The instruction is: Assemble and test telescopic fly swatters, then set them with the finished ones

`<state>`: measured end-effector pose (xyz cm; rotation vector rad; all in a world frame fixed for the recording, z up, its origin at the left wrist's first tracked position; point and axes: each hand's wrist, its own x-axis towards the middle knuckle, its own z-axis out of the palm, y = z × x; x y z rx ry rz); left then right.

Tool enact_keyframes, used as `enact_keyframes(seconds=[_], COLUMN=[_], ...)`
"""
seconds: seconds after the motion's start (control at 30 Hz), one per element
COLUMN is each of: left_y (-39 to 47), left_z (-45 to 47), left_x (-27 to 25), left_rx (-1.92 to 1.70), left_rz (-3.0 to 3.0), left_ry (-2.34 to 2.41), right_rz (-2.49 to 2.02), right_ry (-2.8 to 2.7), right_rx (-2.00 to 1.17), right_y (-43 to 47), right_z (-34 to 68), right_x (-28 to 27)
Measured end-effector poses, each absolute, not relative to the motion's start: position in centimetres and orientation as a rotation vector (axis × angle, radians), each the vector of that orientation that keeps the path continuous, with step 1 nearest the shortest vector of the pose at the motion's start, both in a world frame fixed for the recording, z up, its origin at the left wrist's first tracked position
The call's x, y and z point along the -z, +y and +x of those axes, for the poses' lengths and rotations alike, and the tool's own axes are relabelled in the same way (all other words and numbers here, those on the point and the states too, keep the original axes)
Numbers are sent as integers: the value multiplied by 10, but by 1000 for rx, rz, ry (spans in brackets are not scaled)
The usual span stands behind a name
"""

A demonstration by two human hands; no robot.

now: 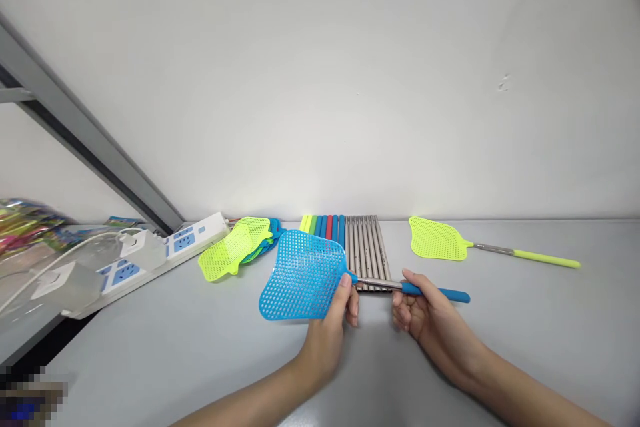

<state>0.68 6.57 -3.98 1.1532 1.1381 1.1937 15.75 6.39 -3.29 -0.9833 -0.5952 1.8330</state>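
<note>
While the blue swatter (pixel 305 260) spread its perforated, flared plastic head (pixel 287 290) left above the grey table (pixel 165 353), its slim metal shaft (pixel 383 283) ran right to a smooth blue handle (pixel 453 295) | left hand (pixel 330 330) pinched the neck (pixel 355 278), right hand (pixel 425 313) gripped the handle's shaft end | forearms (pixel 260 390) converged, thumbs (pixel 343 288) uppermost

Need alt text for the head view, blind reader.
A person holds a blue fly swatter above a gray table, left hand at its neck, right hand on its blue grip. Beyond lie piled swatter heads and a row of colored grips and metal rods; a white power strip is at left, a yellow-green fly swatter at right.
</note>
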Motion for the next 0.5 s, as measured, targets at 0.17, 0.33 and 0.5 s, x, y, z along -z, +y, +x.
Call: enact_keyframes(seconds=[0.17, 0.33, 0.5], left_y=[67, 70, 70], left_z=[8, 8, 9], left_x=[44, 44, 43], left_rx=[-1323, -1382, -1283], left_rz=[1012, 832, 949], left_ry=[1018, 990, 1056], right_rz=[-952, -907, -934], right_ry=[-528, -451, -478], right_rx=[-1828, -1800, -1814], right_y=[65, 67, 68], right_z=[157, 158, 158], right_x=[31, 34, 36])
